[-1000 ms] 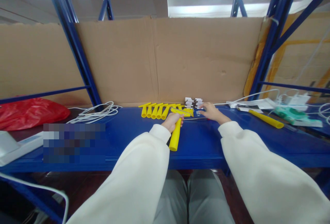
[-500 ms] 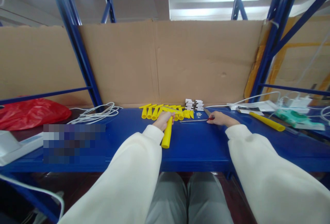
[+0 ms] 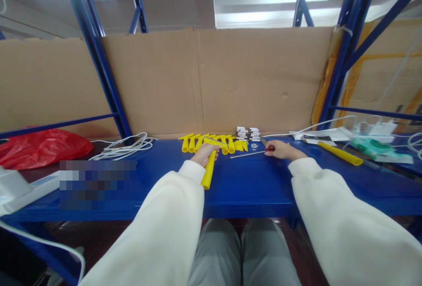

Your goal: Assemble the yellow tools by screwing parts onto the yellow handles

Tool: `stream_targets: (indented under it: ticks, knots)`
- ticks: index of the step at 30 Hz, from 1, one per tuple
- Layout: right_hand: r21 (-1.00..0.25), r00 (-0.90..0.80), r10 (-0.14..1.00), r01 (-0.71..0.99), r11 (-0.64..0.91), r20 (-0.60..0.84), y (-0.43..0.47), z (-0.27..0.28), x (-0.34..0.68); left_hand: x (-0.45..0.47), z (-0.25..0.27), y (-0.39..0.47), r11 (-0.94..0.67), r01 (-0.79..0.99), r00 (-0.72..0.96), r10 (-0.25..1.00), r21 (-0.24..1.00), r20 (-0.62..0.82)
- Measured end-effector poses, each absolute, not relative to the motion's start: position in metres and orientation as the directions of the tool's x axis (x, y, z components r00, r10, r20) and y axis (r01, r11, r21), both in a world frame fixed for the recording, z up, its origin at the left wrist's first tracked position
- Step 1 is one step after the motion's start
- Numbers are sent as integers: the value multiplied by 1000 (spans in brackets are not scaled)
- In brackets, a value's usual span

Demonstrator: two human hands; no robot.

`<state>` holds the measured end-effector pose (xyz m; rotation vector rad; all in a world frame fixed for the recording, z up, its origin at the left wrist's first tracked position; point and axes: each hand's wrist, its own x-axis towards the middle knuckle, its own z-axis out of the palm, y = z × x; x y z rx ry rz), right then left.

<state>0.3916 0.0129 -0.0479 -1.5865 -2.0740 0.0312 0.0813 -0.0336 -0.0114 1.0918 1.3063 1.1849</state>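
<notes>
My left hand (image 3: 205,154) is closed around a yellow T-shaped handle (image 3: 208,175), its round tube end pointing down toward me. A thin metal strip shows along the head at its far end. My right hand (image 3: 279,150) grips a screwdriver (image 3: 249,154) by its dark red handle, the long shaft pointing left just above the table. Several more yellow T-shaped handles (image 3: 188,144) lie in a row behind my left hand. To their right are small yellow pieces (image 3: 242,146) and a little heap of small metal parts (image 3: 254,146), probably screws.
Small white packs (image 3: 248,134) are stacked against the cardboard panel (image 3: 247,79). Farther right on the blue table (image 3: 244,189) lie a yellow tube (image 3: 341,153) and a green-white packet (image 3: 380,150). White cables (image 3: 128,145) and a red bag (image 3: 46,145) are on the left.
My left hand has shifted slightly left with the yellow handle, which is now more tilted. The screwdriver's tip sits slightly lower; my right hand has barely moved.
</notes>
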Motion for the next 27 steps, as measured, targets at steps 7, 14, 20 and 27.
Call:
stream_targets:
  ticks: [7,14,20,27]
  knots:
    - [-421,-202,896,827,372,395,9,-39,386,82,-11,-36,92,-2,-56,994,996,-92]
    - [-408,-197,865,818,404,462,9,-40,380,85,-9,-42,86,12,-49,995,996,-86]
    - [-375,-184,867,846,380,463,9,-40,378,87,-6,-45,88,24,-47,995,996,-87]
    - [-343,-171,866,868,358,470,8,-40,377,88,-7,-45,79,39,-40,996,996,-77]
